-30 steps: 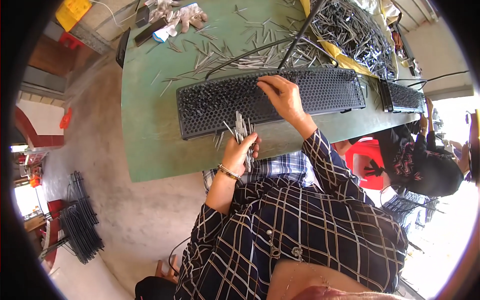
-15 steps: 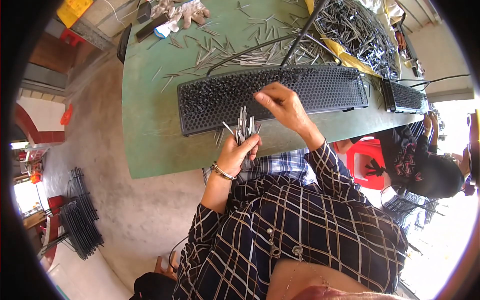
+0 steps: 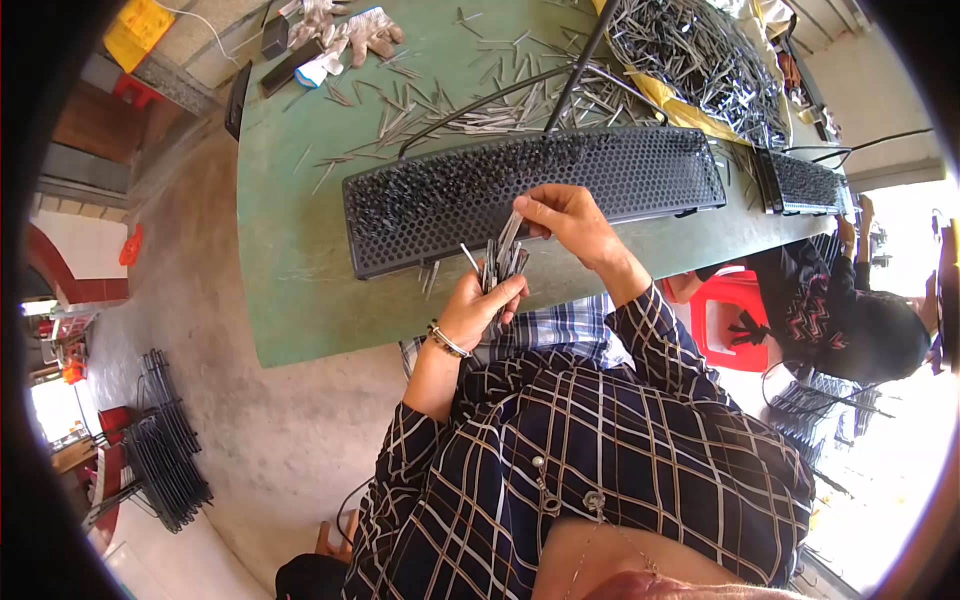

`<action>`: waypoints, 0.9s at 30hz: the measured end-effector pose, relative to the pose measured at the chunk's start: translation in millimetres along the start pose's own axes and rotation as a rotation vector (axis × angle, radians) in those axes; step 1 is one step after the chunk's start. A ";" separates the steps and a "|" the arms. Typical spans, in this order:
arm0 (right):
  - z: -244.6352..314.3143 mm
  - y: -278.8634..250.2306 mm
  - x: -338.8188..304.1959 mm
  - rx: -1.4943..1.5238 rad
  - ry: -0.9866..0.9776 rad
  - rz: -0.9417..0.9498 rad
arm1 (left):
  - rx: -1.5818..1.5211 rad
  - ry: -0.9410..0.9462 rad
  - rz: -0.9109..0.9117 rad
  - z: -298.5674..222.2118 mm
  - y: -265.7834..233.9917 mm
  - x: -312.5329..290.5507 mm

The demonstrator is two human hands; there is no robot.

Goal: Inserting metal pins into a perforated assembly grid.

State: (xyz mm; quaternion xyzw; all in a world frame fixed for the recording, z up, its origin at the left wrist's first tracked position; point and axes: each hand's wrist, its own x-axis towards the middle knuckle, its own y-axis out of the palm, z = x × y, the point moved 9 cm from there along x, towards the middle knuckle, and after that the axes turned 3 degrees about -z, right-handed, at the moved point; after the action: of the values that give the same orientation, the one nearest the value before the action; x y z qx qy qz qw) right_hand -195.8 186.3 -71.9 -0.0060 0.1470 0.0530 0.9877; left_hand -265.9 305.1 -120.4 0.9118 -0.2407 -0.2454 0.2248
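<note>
Nearest to me, my left hand (image 3: 482,306) curls firmly around a bunch of slim grey strips (image 3: 497,268), its long axis pointing away from me toward the rack. Just above and to the right, my right hand (image 3: 566,222), thumb and forefinger pinched together, holds a single strip (image 3: 511,229) that slants down to the left into the bunch's upper ends. The perforated black rack (image 3: 640,188) lies just beyond both hands, running left to right across the green desk (image 3: 300,260); my right hand is the nearer, overlapping its front edge in view, though I cannot tell whether they touch. Dark tips crowd the rack's holes at the left and along its far side; many at the right look bare. Farther off, loose strips (image 3: 500,118) litter the desk, and a yellow-edged sack (image 3: 672,107) holds a dense heap of them.
</note>
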 end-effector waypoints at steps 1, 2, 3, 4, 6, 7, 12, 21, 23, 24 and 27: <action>1.2 -5.7 0.9 -0.018 -0.023 -0.063 | 0.000 -0.002 0.000 3.4 -3.5 1.7; 2.8 -11.7 1.4 -0.036 -0.046 -0.126 | 0.010 -0.031 -0.006 9.4 -8.4 3.2; 3.4 -13.9 2.3 -0.035 -0.044 -0.126 | 0.021 -0.059 -0.012 15.6 -12.2 3.6; 7.5 -22.7 3.2 0.005 -0.075 -0.179 | -0.032 -0.048 -0.039 14.3 -12.9 3.3; 15.2 -35.1 1.4 0.053 -0.114 -0.245 | -0.092 -0.038 -0.088 12.8 -13.1 3.2; 17.2 -36.0 -1.2 0.054 -0.110 -0.243 | -0.153 -0.026 -0.140 12.2 -15.7 2.1; -1.4 2.6 -12.9 -0.145 -0.005 0.020 | -0.271 -0.064 -0.202 20.5 -17.6 4.0; -17.8 2.4 -17.2 -0.188 0.048 -0.033 | -0.177 -0.059 -0.236 24.9 -15.7 1.9; -16.8 -3.6 -18.4 -0.129 0.041 -0.077 | -0.189 -0.059 -0.258 24.9 -15.1 0.7; -14.3 -5.6 -17.3 -0.131 0.037 -0.077 | -0.176 -0.041 -0.263 23.2 -14.6 0.0; 13.7 -24.6 -9.2 0.030 -0.150 -0.220 | -0.179 -0.015 -0.291 17.2 -12.1 0.4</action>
State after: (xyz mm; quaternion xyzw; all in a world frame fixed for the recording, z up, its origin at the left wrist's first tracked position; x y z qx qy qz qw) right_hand -198.0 161.3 -56.2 -0.0035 0.0718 -0.0577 0.9957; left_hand -271.2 309.4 -140.4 0.9115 -0.0847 -0.3025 0.2656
